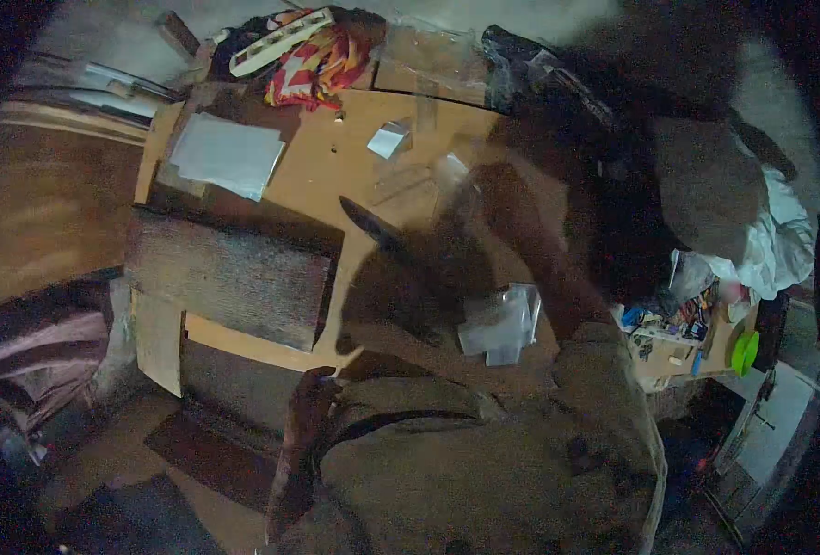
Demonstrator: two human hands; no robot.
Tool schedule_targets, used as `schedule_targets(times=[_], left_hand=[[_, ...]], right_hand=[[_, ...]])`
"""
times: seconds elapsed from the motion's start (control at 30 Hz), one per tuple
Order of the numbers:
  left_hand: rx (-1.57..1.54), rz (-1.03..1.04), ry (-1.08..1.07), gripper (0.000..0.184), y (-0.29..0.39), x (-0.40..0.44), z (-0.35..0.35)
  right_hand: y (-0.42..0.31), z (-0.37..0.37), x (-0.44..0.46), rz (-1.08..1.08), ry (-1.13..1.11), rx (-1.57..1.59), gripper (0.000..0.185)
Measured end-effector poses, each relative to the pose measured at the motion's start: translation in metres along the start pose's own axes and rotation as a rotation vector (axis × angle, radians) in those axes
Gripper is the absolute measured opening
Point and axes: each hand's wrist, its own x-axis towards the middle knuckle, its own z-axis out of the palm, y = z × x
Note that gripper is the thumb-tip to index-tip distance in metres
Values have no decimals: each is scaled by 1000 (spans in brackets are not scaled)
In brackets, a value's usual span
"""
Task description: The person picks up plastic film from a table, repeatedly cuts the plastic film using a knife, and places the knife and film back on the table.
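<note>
The light is dim. My right hand [500,190] reaches over the wooden table [313,166], its fingers dark and smeared by motion. Close to its fingertips lies a clear, pale plastic piece [451,168]; whether the hand grips it cannot be made out. Down at the table's near edge, my left hand [314,393] has its fingers curled. A small pale spot shows at those fingertips, too small to name. Several clear plastic packets [502,324] lie below my right forearm. A small white paper piece [388,140] rests farther back.
A stack of white sheets [228,153] lies at the back left, behind a dark board [234,273]. Red and yellow cloth [317,69] sits on the far edge. On the right, a side table holds small items and a green round object [745,352]. Shadow covers the table's middle.
</note>
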Motion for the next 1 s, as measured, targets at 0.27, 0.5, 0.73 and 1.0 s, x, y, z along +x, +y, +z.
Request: schedule_targets(times=[0.27, 0.5, 0.73, 1.0], left_hand=[[77, -9, -23, 27, 3, -1, -9], [80, 52, 3, 27, 4, -1, -4], [219, 202, -2, 29, 5, 1, -8], [113, 49, -26, 31, 4, 1, -7]], right_hand=[[79, -6, 44, 42, 256, -235, 47], [209, 31, 115, 5, 363, -562, 47], [343, 94, 152, -49, 350, -698, 47], [210, 36, 122, 66, 414, -429, 39]])
